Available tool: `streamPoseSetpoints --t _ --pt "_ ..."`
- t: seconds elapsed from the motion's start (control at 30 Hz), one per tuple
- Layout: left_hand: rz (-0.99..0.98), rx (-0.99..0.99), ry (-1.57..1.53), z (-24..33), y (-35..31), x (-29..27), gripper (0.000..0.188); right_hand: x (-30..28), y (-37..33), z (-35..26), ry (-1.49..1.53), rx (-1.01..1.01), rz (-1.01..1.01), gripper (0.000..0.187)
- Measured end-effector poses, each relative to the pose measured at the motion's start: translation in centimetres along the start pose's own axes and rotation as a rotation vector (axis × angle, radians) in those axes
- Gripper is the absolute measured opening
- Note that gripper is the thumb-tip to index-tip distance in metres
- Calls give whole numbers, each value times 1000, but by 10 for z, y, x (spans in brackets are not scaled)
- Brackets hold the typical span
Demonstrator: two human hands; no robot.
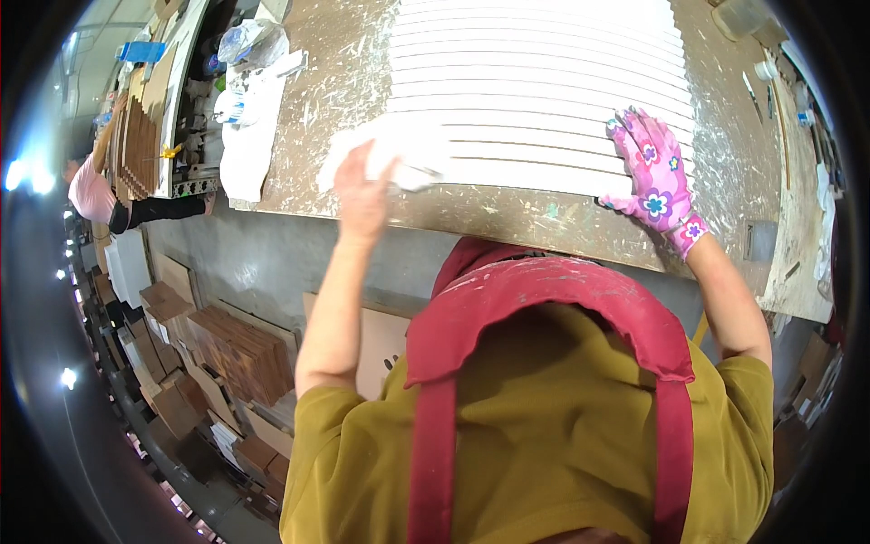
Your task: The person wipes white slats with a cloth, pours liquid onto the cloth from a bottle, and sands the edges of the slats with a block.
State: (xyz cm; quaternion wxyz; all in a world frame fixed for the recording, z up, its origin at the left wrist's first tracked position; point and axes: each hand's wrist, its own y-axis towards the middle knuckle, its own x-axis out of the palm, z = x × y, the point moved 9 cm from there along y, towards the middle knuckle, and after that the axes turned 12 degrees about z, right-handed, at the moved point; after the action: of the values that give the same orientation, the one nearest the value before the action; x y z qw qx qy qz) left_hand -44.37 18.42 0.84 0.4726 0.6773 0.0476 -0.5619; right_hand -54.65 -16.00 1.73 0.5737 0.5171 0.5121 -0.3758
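Head view: the two hands are well apart from each other over a brown, paint-marked counter (317,100). Many white slats (535,91) lie side by side on it, from 12 to 1 o'clock, with thin dark lines between them. The bare left hand (362,186), at 11 o'clock, is on a white cloth (408,145), which lies near the left front corner of the slats. This hand is blurred, so I cannot tell if its fingers are closed on the cloth or only press it. The right hand (654,168), at 2 o'clock, wears a pink flowered glove (692,230). It lies spread over the right ends of the nearer slats, the fingers pointing away from the body and the thumb out toward the left.

Further at 2 o'clock, a thin knife-like tool (752,98) lies on the counter. At 10 o'clock, a white sheet (243,159) hangs near the counter's left edge, and a clear plastic bag (254,41) is at 11 o'clock. The wearer has a red apron (553,272) over a mustard shirt (544,435). At 8 o'clock, a stack of brown boards (240,354) is on the floor side. Between 9 and 10 o'clock, another person (95,192) in a pink top is visible.
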Motion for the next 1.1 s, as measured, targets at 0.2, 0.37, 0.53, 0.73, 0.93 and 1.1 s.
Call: streamPoseSetpoints --t 0.2,0.37,0.53,0.73,0.93,1.1 --pt "183 -100 -85 50 57 -19 31 1 -4 2 -2 -16 24 90" --pt "-41 405 -288 190 52 34 41 -2 2 -3 -9 -29 7 90" --pt "-129 293 -134 56 16 6 48 0 -2 1 12 -11 -4 90" --pt "-75 -179 114 -35 14 -48 44 -1 -5 3 28 0 16 92" --pt "-27 173 -409 169 70 25 24 -1 2 -2 29 -18 29 93" --pt "-162 198 -212 96 34 22 25 -1 -5 3 17 -7 31 94"
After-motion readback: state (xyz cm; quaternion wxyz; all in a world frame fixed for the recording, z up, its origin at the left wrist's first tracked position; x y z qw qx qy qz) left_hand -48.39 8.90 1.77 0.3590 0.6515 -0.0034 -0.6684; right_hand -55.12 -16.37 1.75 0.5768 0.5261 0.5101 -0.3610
